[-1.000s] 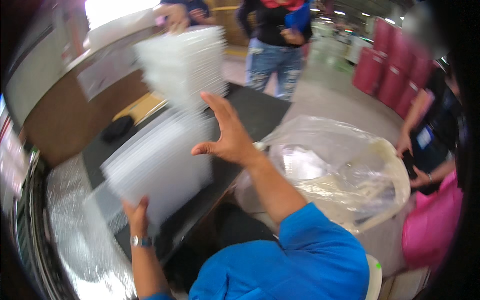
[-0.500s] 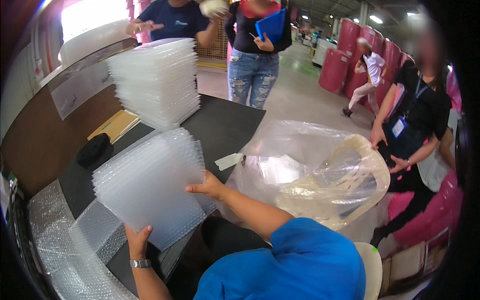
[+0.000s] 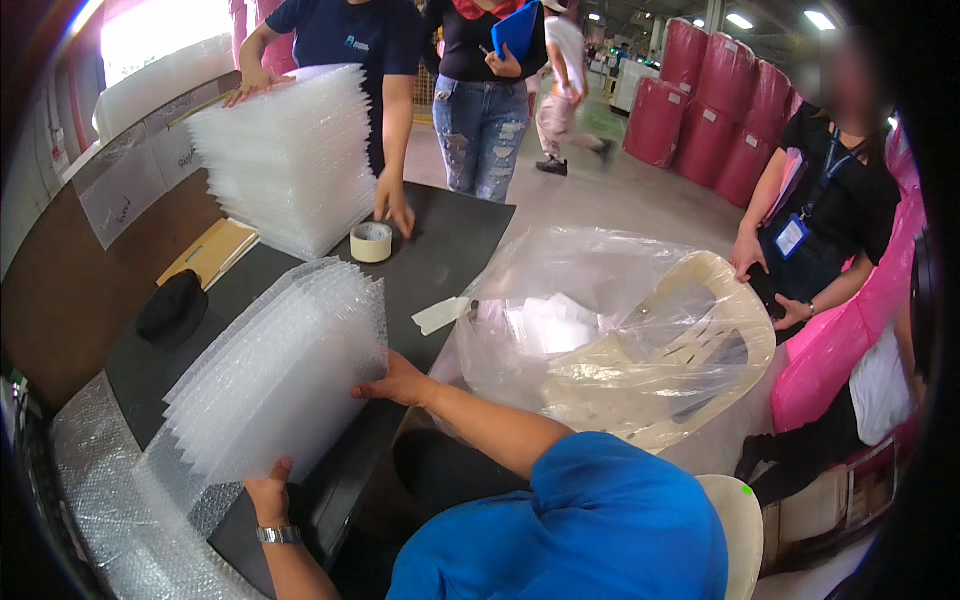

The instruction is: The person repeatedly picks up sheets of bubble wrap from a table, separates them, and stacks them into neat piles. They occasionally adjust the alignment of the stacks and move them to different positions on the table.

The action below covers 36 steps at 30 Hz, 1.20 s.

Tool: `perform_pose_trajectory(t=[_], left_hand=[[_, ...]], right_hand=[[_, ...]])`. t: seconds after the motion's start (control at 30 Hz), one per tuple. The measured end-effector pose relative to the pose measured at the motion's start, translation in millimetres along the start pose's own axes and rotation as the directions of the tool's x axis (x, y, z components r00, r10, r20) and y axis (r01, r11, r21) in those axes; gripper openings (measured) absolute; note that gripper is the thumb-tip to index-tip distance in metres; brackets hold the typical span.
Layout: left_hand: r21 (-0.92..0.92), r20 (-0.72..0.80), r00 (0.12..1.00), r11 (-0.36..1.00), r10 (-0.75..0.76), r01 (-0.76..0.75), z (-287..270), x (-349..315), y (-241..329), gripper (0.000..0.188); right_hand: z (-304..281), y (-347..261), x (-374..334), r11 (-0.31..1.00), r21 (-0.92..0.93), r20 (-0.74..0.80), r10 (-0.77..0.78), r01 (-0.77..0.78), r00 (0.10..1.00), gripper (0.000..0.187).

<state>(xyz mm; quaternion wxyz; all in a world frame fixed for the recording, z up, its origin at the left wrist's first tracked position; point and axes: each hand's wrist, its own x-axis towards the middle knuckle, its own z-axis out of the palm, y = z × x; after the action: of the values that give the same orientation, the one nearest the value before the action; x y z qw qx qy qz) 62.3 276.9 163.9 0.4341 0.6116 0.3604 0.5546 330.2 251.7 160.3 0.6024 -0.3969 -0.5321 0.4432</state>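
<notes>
Here on my feed, the left hand [image 3: 268,490] grips the bubble-wrap stack [image 3: 290,370] at its lower edge, thumb pressed on the near face; the right hand [image 3: 395,380] pinches its right side, thumb in front too. The fingers behind are hidden, so I can't quite judge them. The stack leans over the black table [image 3: 455,215], sheets fanned leftward, tape roll [image 3: 371,243] beyond.

Black surface [image 3: 455,225], brown panel [image 3: 55,275] at left. Bright window [image 3: 160,38], upper left. Grey floor [image 3: 605,205]; red rolls [image 3: 703,105] stacked beyond. Ceiling lights [image 3: 818,20] lit. Cream chair [image 3: 722,287] under clear plastic.
</notes>
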Motion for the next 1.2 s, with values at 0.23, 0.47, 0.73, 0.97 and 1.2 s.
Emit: perform_pose_trajectory(t=[0.23,0.47,0.73,0.97,1.2], left_hand=[[0.202,0.021,0.997,0.977,-0.079,0.073,-9.3,-5.3,0.3,0.028],[-0.007,0.068,0.995,0.997,-0.070,0.071,6.3,0.8,-8.7,0.033],[0.023,0.048,0.999,0.999,-0.024,0.022,3.4,2.1,4.1,0.048],[0.278,-0.190,0.959,0.948,0.212,-0.155,-3.7,7.6,16.0,0.056],[0.308,-0.418,0.858,0.935,0.298,-0.175,-16.6,10.5,14.0,0.063]], right_hand=[[4.8,13.6,4.7,0.997,-0.071,-0.020,-0.040,0.038,0.999,0.066],[-4.4,7.3,-3.7,0.994,-0.108,-0.051,-0.039,0.034,0.998,0.053],[-4.3,27.4,2.1,0.997,-0.057,-0.110,-0.064,0.058,0.992,0.065],[2.1,13.9,1.0,0.992,0.124,-0.127,-0.017,0.033,0.992,0.084],[1.2,17.1,0.2,0.982,0.183,-0.108,-0.023,0.043,0.994,0.077]])
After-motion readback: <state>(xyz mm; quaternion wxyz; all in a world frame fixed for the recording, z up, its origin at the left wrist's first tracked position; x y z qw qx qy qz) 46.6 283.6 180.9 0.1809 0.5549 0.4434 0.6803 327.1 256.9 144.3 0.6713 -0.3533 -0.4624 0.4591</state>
